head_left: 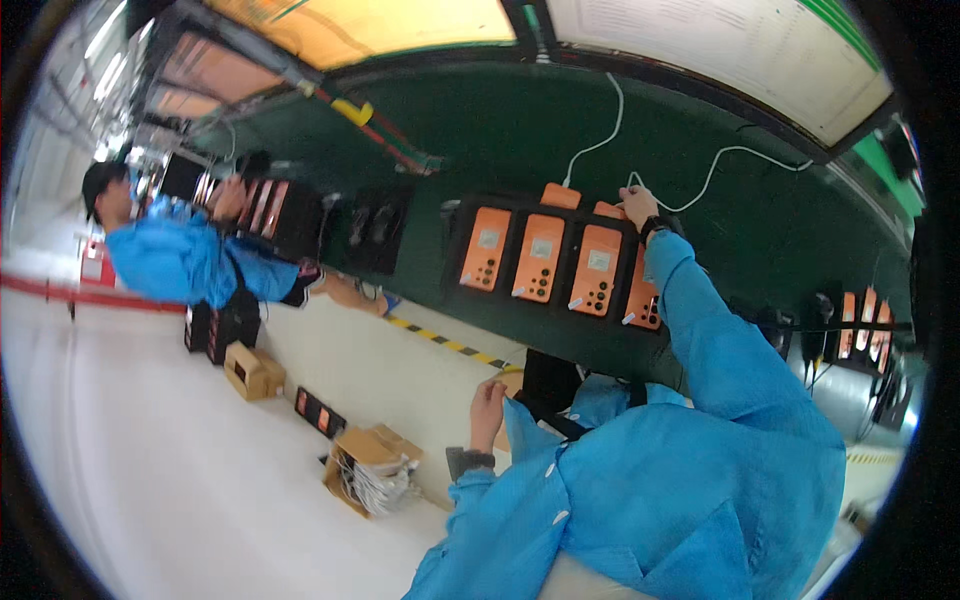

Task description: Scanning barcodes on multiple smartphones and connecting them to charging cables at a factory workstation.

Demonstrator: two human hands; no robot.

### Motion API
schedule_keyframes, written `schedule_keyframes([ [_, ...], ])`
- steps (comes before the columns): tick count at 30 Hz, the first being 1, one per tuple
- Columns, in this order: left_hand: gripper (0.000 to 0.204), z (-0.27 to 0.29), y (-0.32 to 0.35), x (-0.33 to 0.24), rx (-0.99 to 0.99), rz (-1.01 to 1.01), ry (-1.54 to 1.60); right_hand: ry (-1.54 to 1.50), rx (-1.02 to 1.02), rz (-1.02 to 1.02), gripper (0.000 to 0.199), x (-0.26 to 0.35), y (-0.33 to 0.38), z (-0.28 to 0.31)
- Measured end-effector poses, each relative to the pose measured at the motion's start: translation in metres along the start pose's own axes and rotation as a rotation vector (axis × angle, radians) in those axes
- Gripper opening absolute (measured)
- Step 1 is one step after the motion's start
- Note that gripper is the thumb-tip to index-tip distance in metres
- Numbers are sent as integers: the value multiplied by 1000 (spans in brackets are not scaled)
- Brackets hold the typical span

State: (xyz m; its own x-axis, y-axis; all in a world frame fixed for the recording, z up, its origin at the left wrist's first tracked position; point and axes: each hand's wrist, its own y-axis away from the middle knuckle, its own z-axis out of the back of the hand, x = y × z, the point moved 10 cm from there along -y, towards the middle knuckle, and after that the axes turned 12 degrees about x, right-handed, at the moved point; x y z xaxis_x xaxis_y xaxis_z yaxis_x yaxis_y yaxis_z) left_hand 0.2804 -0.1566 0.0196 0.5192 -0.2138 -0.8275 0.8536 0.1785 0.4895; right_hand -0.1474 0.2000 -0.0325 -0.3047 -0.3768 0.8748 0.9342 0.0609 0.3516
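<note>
My right hand [640, 207] reaches to the far side of a black tray [505, 262]. Its fingers close on the end of a white cable [690, 205], beside a small orange block [608, 210] partly covered by the hand. Several orange phones lie back up in the tray, among them one phone [538, 258] with a white label and dark camera rings. My right sleeve partly covers the rightmost phone [642, 295]. Another orange block [561, 196] has a white cord [595, 148] running from its far end. My left hand [487, 412], fingers curled, is raised before my body; nothing shows in it.
A person in blue [180, 255] works at the far left of the green bench [450, 120]. Dark trays [377, 228] lie between us. Below, open cartons [375, 470] stand on the floor beside a yellow-black stripe [440, 338]. More orange phones [865, 330] are at right.
</note>
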Motion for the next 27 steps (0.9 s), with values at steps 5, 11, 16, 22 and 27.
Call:
schedule_keyframes([
  [5, 32, 8, -115, -30, 158, 144, 290, 390, -203, 350, 25, 87, 69, -11],
  [11, 25, -20, -175, -63, 500, 243, 906, 610, -107, 208, 21, 101, 87, -42],
  [16, 28, -15, -167, -79, 624, 539, 839, 516, -116, 127, 17, 91, 94, -18],
  [22, 30, -74, -161, -180, 977, -240, -398, 343, -814, -98, 30, 34, 223, 117],
  [27, 54, -189, -161, -270, 602, -976, -660, 131, -601, -376, 57, -122, 257, 117],
])
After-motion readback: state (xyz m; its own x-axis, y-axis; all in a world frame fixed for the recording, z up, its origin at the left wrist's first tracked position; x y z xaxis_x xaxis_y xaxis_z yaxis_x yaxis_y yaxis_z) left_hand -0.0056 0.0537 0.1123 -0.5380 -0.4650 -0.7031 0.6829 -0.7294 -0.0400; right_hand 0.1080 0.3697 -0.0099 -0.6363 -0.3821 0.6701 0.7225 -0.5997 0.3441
